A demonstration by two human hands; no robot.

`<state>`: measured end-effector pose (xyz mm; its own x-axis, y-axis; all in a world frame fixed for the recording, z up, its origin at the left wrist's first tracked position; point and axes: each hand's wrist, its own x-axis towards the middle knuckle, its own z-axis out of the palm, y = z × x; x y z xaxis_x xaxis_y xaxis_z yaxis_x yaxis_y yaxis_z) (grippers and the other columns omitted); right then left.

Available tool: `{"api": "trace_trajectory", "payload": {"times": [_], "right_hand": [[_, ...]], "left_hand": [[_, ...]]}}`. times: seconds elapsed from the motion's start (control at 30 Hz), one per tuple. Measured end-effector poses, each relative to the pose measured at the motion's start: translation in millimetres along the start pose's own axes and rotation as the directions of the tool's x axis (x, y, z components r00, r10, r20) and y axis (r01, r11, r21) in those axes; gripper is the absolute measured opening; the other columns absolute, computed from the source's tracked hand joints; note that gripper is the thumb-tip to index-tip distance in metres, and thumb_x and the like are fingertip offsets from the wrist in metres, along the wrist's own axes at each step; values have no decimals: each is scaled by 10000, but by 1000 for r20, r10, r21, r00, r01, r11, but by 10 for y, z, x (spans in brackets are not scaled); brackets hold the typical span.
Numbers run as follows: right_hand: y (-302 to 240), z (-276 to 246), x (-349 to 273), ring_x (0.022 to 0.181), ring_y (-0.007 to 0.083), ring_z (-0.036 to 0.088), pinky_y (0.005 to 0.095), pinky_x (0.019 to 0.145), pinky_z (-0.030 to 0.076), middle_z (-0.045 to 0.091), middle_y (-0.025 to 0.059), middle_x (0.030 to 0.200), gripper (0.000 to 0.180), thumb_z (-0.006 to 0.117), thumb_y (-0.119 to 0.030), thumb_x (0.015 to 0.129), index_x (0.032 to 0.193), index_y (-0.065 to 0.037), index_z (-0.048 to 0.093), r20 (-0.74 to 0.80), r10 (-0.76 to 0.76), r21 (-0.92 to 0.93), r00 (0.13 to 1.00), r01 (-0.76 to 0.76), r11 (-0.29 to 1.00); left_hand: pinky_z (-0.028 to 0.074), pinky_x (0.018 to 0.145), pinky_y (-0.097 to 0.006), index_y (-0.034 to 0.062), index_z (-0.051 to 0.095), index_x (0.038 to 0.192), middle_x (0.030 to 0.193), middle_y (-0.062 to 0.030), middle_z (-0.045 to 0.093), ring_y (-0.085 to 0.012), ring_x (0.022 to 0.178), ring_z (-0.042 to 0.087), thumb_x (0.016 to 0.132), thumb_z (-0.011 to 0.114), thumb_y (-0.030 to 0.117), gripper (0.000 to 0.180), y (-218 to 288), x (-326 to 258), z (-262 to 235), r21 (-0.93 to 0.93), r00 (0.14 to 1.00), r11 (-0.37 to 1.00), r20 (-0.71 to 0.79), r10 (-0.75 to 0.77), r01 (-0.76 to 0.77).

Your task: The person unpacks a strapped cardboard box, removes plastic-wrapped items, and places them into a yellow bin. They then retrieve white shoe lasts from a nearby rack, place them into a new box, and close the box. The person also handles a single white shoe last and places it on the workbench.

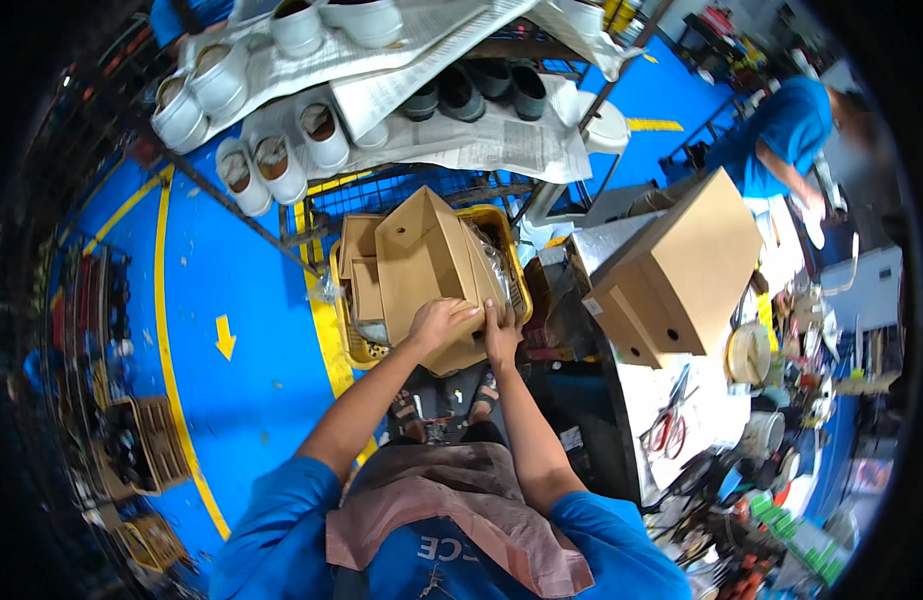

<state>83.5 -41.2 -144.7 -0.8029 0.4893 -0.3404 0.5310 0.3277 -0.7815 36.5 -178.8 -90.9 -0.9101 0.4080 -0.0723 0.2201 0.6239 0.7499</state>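
Note:
In front of me, an open brown cardboard box (419, 250) is tilted over a yellow plastic basket (344, 335). My left hand (443, 321) is closed on the box's near edge, fingers lying over the cardboard. Beside it, my right hand (502, 334) grips the near right side of the same box, where flaps or a second layer of cardboard show. Smaller cardboard pieces (362, 285) are in the basket to the left of the box. Clear plastic wrapping shows at the basket's right side.
Beyond the basket, a rack holds white shoes (322, 135) and dark shoes (462, 95) on newspaper. More cardboard boxes (672, 270) stand on the cluttered workbench at right, with red-handled scissors (668, 434). A person in a blue shirt (790, 125) works farther right. Yellow lines mark the blue floor (262, 400).

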Motion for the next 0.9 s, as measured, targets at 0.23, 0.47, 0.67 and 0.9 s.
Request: {"api": "trace_trajectory", "payload": {"times": [0.23,0.47,0.67,0.9], "right_hand": [[-62,167,-280,1221,449,226,504,1011,201,262,282,1306,610,536,-460,804,1262,-97,361,-259,-149,-26,954,147,989],[735,90,186,1289,399,156,598,968,220,192,259,1376,816,237,-660,807,1372,-79,143,3,321,-43,947,-321,946],[496,-829,-72,1064,321,476,360,909,390,504,202,1098,557,507,-424,825,1159,17,446,335,-62,171,940,4,985],[324,-3478,-694,637,157,620,261,533,513,629,97,783,294,586,-271,827,880,18,610,421,-34,372,906,-138,918]], "left_hand": [[451,710,-396,36,579,955,889,-199,599,-363,849,567,869,476,377,366,-24,86,-61,-145,998,989,-52,32,-39],[458,606,-355,-14,573,859,793,-182,606,-302,697,600,789,629,303,329,809,-183,-990,-255,980,963,-196,36,-86],[410,494,-331,1,535,687,601,-110,542,-245,544,542,620,772,245,347,2228,-556,-1482,52,744,747,-73,664,-662],[374,447,-324,71,473,624,577,-47,414,-194,525,466,633,720,249,305,3374,-88,-1096,347,293,278,-8,956,-896]]}}
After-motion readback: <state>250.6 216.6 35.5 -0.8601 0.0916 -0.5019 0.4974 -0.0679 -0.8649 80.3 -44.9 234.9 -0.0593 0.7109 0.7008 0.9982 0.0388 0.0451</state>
